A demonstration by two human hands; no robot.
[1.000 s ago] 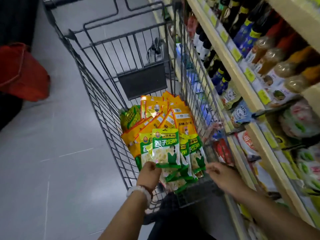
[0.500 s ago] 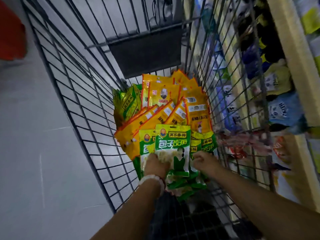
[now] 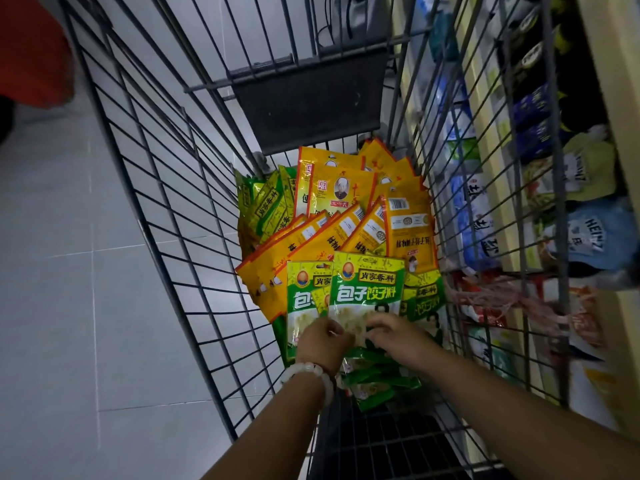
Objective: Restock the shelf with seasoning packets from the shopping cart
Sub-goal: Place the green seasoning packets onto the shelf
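Note:
A wire shopping cart holds a heap of seasoning packets. Several yellow-orange packets lie fanned at the back, and green-and-white packets lie in front. My left hand, with a pale bead bracelet at the wrist, grips the lower edge of the front green packets. Beside it, my right hand has its fingers curled on the lower part of the top green packet. Both hands are inside the cart. The shelf runs along the right, behind the cart's wire side.
Shelf rows on the right hold blue salt bags, Heinz pouches and dark bottles. A dark plastic flap hangs at the cart's far end. A red object sits on the grey tiled floor at top left.
The view has dropped closer into the cart. My right hand moved left from the cart's right side onto the top green packet. My left hand stays at the green packets.

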